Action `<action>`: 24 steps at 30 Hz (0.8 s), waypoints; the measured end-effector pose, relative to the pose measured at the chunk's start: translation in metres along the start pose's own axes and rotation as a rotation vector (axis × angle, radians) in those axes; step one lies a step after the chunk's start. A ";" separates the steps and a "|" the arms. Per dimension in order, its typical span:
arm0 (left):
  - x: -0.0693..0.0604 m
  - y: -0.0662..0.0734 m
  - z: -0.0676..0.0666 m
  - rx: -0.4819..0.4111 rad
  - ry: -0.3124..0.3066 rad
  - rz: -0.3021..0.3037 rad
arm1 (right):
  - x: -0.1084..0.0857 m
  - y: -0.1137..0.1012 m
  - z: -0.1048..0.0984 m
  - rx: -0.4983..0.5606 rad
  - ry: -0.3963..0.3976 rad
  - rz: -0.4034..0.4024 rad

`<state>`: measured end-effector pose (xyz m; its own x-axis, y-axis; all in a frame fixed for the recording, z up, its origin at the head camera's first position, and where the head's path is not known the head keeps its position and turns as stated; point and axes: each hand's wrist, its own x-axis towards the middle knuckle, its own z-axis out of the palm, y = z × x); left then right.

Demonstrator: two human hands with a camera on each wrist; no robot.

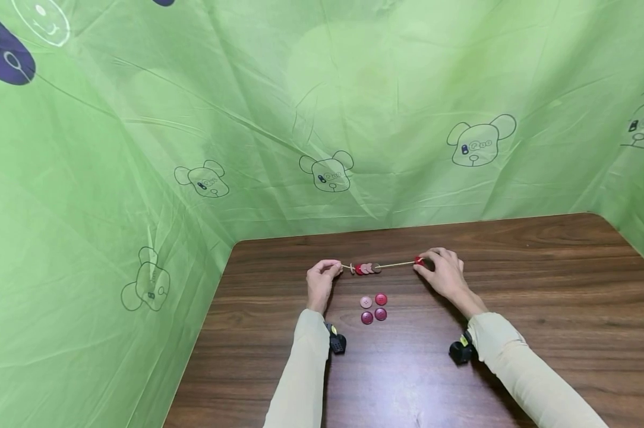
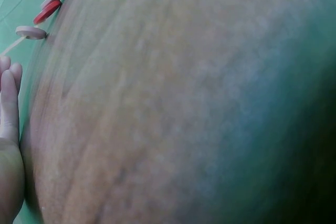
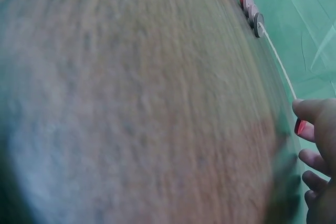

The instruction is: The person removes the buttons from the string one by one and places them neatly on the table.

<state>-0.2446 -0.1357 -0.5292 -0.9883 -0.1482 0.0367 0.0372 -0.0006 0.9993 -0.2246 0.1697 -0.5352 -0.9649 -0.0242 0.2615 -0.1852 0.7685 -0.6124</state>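
A pale string [image 1: 399, 264] stretches nearly level between the two hands. My left hand [image 1: 322, 285] pinches its left end between thumb and fingers. Several buttons [image 1: 366, 268] hang threaded along the string, nearer the left hand: pink, red and a dark greyish one. At the string's right end, my right hand [image 1: 446, 274] pinches a red button [image 3: 300, 126] between thumb and finger. Whether the string passes through that button is hidden by the fingers. In the left wrist view, a pale pink button [image 2: 31, 32] sits closest to the left fingertips, apart from the others.
Below the string, several loose buttons lie in two rows on the brown wooden table [image 1: 568, 285]: a pink button [image 1: 366, 302], a red button [image 1: 381, 299] and dark magenta ones [image 1: 373, 315]. A green printed curtain [image 1: 397, 196] stands behind the table and at its sides.
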 end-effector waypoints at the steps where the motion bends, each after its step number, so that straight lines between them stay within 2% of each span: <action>1: -0.002 0.004 0.000 0.003 -0.002 0.001 | 0.000 0.000 0.000 0.002 0.001 0.001; 5: -0.011 0.017 0.002 0.012 0.007 0.014 | 0.000 0.001 -0.002 0.010 0.003 0.013; 11: -0.013 0.018 0.002 0.015 0.012 0.012 | 0.000 0.002 -0.004 0.009 0.000 0.035; 14: -0.009 0.013 0.002 0.011 0.004 -0.003 | -0.001 0.003 -0.004 0.008 0.011 0.042; 20: 0.002 -0.008 0.001 -0.001 0.017 -0.010 | -0.001 0.005 -0.006 0.011 0.037 0.061; 24: 0.004 -0.013 0.000 0.010 0.036 -0.006 | -0.002 0.005 -0.008 0.004 0.032 0.065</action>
<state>-0.2490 -0.1360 -0.5420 -0.9824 -0.1840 0.0308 0.0299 0.0081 0.9995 -0.2217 0.1783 -0.5331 -0.9685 0.0457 0.2447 -0.1235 0.7653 -0.6317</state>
